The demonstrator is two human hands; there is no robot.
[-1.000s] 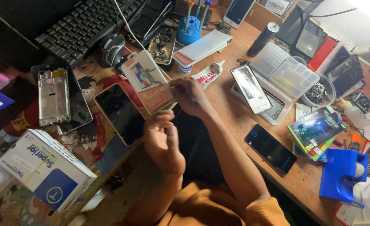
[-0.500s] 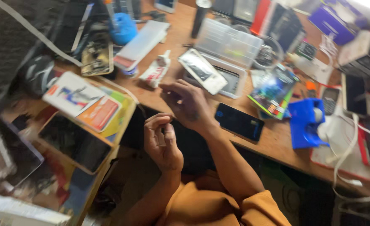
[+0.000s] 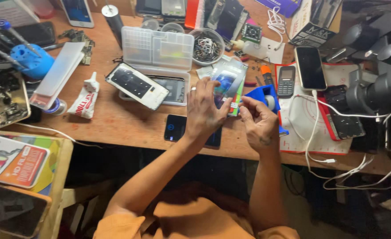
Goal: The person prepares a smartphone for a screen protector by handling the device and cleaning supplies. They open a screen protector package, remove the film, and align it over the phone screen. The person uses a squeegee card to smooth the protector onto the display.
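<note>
The left hand [image 3: 206, 110] is pinching a glossy screen-protector packet [image 3: 228, 84] in its grip, while the right hand [image 3: 259, 121] is nipping the packet's lower edge. A black phone [image 3: 178, 128] is lying on the counter [image 3: 116, 124] beneath the left wrist.

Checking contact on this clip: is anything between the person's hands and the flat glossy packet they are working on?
Nothing visible. The left hand already grips the packet along its left edge, and the right hand pinches at its lower right corner. The blue tape dispenser sits just behind the right hand, not between.
</note>
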